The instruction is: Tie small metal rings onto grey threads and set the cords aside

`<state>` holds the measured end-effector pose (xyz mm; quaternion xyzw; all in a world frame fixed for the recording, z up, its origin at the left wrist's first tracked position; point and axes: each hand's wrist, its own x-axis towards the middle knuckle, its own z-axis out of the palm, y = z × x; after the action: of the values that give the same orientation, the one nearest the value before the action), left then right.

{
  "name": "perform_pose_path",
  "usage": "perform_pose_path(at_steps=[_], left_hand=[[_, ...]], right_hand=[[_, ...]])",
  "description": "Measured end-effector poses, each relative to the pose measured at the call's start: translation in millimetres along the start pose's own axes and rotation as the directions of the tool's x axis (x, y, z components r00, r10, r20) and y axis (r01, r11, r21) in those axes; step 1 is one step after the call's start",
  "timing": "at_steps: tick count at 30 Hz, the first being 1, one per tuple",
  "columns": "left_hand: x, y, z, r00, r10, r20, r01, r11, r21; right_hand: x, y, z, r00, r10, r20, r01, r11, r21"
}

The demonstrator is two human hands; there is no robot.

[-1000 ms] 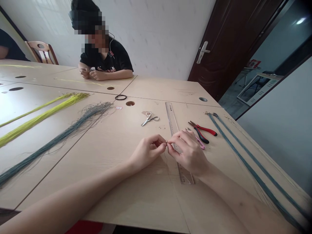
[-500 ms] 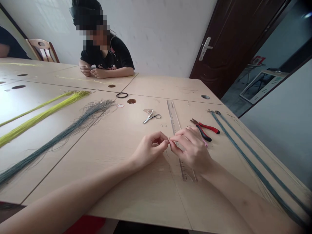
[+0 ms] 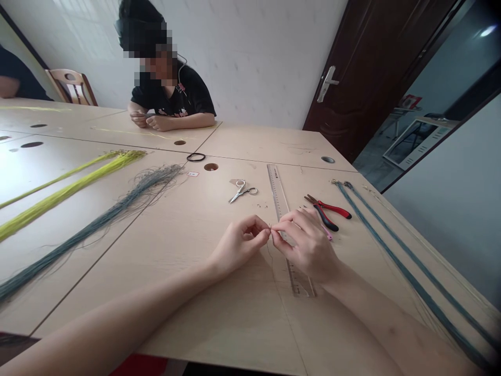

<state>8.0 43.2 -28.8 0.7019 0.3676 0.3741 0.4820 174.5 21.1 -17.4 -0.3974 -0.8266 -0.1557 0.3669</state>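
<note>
My left hand (image 3: 245, 243) is closed in a pinch, its thumb and forefinger holding a thin thread (image 3: 277, 279) that runs down over the table toward me. Fingertip to fingertip with it, my right hand (image 3: 307, 243) pinches at the same spot, where a tiny loop of the thread shows. Fine detail between the fingers is too small to make out. Beneath my right hand lies a clear ruler (image 3: 276, 190). Just beyond that hand are red-and-black pliers (image 3: 331, 209) and a small pink tool (image 3: 327, 235), partly hidden by it.
Small scissors (image 3: 242, 191) lie ahead of my hands. Bundles of grey-blue thread (image 3: 97, 222) and yellow thread (image 3: 70, 195) stretch across the left. More blue-grey strands (image 3: 385, 250) lie at the right. A black ring (image 3: 196, 156) sits farther back. Across the table (image 3: 188, 313) sits another person (image 3: 172, 99).
My two hands stay pinched together at nearly the same place. The view has tilted slightly, so the table's things appear a little lower. The person opposite leans slightly differently.
</note>
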Motion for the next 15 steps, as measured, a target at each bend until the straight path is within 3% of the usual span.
perform_pose_path(at_steps=[15], left_hand=[[-1.0, 2.3, 2.1, 1.0, -0.008, 0.004, 0.008, 0.999, 0.049]], right_hand=[[-1.4, 0.2, 1.8, 0.999, -0.052, 0.016, 0.053, 0.995, -0.087]])
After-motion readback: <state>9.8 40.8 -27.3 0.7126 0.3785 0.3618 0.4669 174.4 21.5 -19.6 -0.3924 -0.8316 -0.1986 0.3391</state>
